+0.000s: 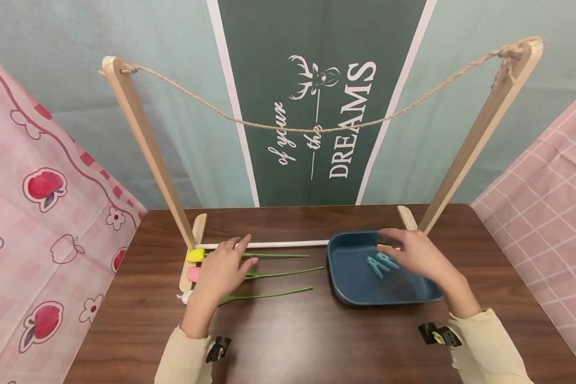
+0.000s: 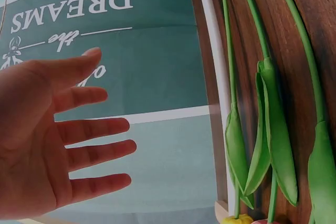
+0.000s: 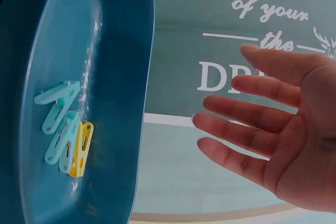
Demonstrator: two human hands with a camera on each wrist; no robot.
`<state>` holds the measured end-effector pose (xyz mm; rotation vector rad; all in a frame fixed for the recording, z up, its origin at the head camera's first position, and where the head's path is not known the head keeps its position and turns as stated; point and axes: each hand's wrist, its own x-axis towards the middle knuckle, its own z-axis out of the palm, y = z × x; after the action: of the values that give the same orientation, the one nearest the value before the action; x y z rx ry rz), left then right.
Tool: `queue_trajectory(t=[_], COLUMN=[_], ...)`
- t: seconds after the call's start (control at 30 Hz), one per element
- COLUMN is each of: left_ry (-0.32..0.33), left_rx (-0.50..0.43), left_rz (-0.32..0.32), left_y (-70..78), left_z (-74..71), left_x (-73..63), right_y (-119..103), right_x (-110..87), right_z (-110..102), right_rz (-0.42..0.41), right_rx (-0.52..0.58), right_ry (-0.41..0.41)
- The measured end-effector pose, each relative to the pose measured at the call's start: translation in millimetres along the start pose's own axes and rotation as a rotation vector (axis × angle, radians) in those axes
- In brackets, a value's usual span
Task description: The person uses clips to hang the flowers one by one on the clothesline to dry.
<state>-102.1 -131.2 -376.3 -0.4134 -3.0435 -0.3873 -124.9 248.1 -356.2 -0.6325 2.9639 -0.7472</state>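
My left hand, fingers spread and holding nothing, hovers over three artificial tulips at the table's left. From back to front lie a yellow tulip, a pink tulip and a white tulip, their green stems pointing right. In the left wrist view their leaves show beside the hand. My right hand, fingers extended and holding nothing, is above the blue basin. Inside the basin lie light blue clothespins and a yellow clothespin, the latter mostly hidden by the hand in the head view.
Two wooden posts rise at the left and right, with a sagging twine rope tied between their tops. A white rod runs low between them. Patterned curtains surround the brown wooden table.
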Motion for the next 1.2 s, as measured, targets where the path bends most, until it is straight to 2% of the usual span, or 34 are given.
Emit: queue_trajectory(t=[0.2, 0.33, 0.47, 0.7, 0.93, 1.2], left_ry=[0.019, 0.003, -0.022, -0.031, -0.026, -0.068], left_rx=[0.006, -0.001, -0.018, -0.013, -0.019, -0.049], left_rz=[0.001, -0.022, -0.047, -0.029, 0.001, 0.017], left_y=[-2.5, -3.2, -3.9, -2.9, -0.4, 3.7], left_z=[4.8, 7.9, 11.9, 22.7, 37.2, 46.9], left_x=[-0.7, -2.8, -5.8, -8.5, -12.4, -16.0], right_y=[11.0, 23.7, 40.0, 63.8, 75.6, 97.2], right_x=[2.5, 8.4, 15.4, 20.8, 22.6, 21.4], right_z=[-10.3, -16.0, -17.7, -14.7, -7.3, 10.9], right_rz=[0.015, 0.043, 0.086, 0.148, 0.173, 0.298], right_rx=[0.002, 0.026, 0.115, 0.320, 0.394, 0.450], right_ry=[-0.056, -0.121, -0.204, -0.337, -0.367, -0.402])
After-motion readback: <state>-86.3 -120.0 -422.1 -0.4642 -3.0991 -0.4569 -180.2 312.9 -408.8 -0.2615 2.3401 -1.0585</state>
